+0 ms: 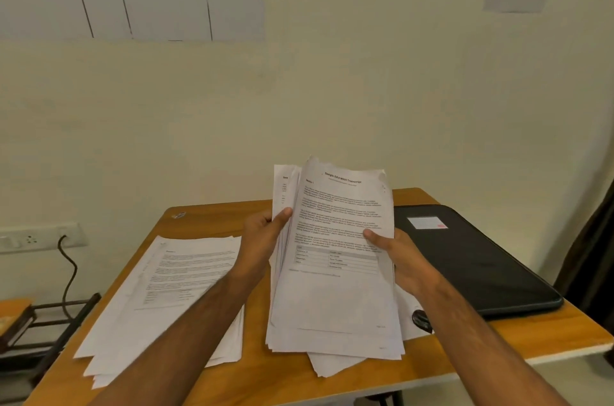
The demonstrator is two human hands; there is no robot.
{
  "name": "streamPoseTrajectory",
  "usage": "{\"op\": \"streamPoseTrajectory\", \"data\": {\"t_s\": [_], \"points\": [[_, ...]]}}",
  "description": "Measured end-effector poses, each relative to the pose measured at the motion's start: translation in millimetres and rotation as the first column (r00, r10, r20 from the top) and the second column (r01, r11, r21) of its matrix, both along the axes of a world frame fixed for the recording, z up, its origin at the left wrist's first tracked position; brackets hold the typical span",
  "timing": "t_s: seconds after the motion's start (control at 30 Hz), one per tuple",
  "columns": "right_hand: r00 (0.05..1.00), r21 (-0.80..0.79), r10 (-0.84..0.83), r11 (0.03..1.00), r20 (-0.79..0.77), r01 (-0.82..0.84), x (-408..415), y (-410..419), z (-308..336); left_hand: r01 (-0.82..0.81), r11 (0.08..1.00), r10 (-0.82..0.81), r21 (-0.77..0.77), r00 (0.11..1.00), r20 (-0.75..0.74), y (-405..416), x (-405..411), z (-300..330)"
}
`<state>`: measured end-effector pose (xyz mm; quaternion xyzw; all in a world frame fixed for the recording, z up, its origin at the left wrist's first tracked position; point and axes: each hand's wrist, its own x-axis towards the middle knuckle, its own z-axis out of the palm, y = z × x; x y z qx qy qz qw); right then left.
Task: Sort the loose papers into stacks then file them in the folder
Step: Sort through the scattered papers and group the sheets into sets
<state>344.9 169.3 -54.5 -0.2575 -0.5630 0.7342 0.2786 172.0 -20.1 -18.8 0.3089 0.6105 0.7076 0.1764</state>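
Both forearms bare, reaching forward from the lower edge of view and converging toward the middle.

Left hand [262, 239]: raised, wrist roughly straight, back of hand toward the camera. Thumb laid across the front of a bundle of papers [335, 259] at its left edge; fingers hidden behind the sheets. Grip closed on the bundle.

Right hand [397, 256]: at much the same height, on the bundle's right edge. Thumb pressed on the front sheet, pointing left; fingers out of sight behind. Grip closed there too.

Hands apart, one on each side edge.
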Motion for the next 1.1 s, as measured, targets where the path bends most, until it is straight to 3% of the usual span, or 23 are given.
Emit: {"op": "streamPoseTrajectory", "data": {"t_s": [0.23, 0.43, 0.57, 0.63, 0.7, 0.77, 0.83, 1.0, 1.1], "points": [[0.998, -0.013, -0.041, 0.999, -0.039, 0.041, -3.5, -0.8, -9.6, 0.051, 0.995, -0.059, 0.090, 0.994, 0.092, 6.7, 3.9, 4.1], [0.996, -0.012, -0.013, 1.000, -0.088, 0.012, -2.4, 1.9, -12.1, 0.062, 0.993, -0.070, 0.101, 0.995, 0.072, 9.5, 3.8, 11.6], [0.999, 0.085, 0.035, 0.996, -0.022, -0.033, 3.8, 5.9, -3.8, 0.040, 0.995, -0.042, 0.094, 0.999, 0.017, 17.5, 3.6, 8.7], [0.997, 0.119, -0.061, 0.991, -0.037, 0.065, 13.7, 18.3, 8.8, 0.013, 0.995, -0.014, 0.096, 1.000, 0.017, 21.5, 0.1, 5.7], [0.973, 0.139, -0.227, 0.963, -0.054, 0.232, 29.9, 36.9, 22.2, -0.025, 1.000, 0.025, 0.001, 0.994, -0.106, 26.4, -9.6, -12.5], [0.918, 0.102, -0.384, 0.914, -0.097, 0.393, 51.9, 61.3, 29.7, -0.080, 0.975, 0.031, -0.206, 0.972, -0.231, 32.2, -21.3, -40.2], [0.872, 0.045, -0.474, 0.875, -0.123, 0.482, 70.6, 85.1, 26.1, -0.131, 0.907, 0.031, -0.401, 0.969, -0.247, 39.4, -29.6, -64.6], [0.876, -0.020, -0.482, 0.876, -0.027, 0.481, 83.1, 106.5, -8.1, -0.249, 0.739, -0.050, -0.627, 0.906, -0.419, 58.1, -34.9, -81.7], [0.884, -0.026, -0.467, 0.884, -0.011, 0.467, 75.5, 107.7, -22.2, -0.238, 0.694, -0.079, -0.680, 0.913, -0.401, 74.8, -37.2, -81.0]]}}
